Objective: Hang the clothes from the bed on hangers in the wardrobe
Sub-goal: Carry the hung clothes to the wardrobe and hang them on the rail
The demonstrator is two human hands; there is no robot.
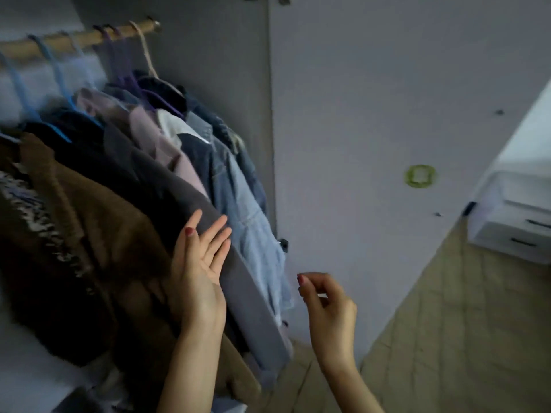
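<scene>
Pressing flat, the left hand [200,265] rests straight-fingered on a grey coat [190,204]; at four o'clock, the right hand [325,299] curls loosely, empty.

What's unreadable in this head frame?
- Bed and the clothes on it: outside the head view.
- Wooden rail: left end cut off by the frame edge.
- Hangers: motion-blurred, count unclear.
- Left hand fingertips: hidden behind the grey garment.
- Right hand: loosely curled, blurred; seems empty.
</scene>
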